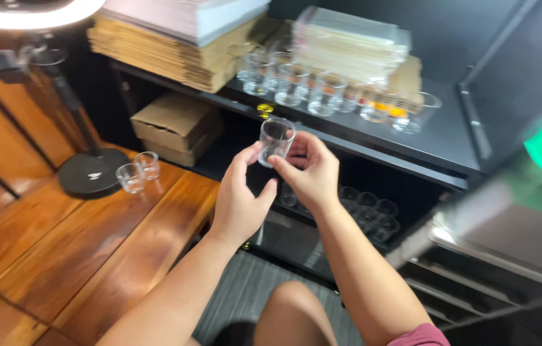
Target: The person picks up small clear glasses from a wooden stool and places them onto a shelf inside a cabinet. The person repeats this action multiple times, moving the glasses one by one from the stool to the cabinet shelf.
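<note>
Both hands meet over the near edge of the black shelf unit [437, 138], sharing one small clear glass cup [275, 140] held tilted in the air. The left hand [240, 195] is partly closed, its fingertips pressed to the cup's lower left side; the right hand [309, 170] curls around the right side, thumb and fingers pinching the wall. Beyond them, on the far shelf top, stands a cluster of similar clear glasses [303, 86] beside a stack of flat brown cardboard sheets [175, 54]. Two more small glasses [138, 172] sit to the left on the wooden bench [91, 243], close to the round black lamp base [93, 172]. The grip looks light and fingertip-only, so the smooth glass could slip and drop onto the glasses stored on the lower shelf [367, 211].
</note>
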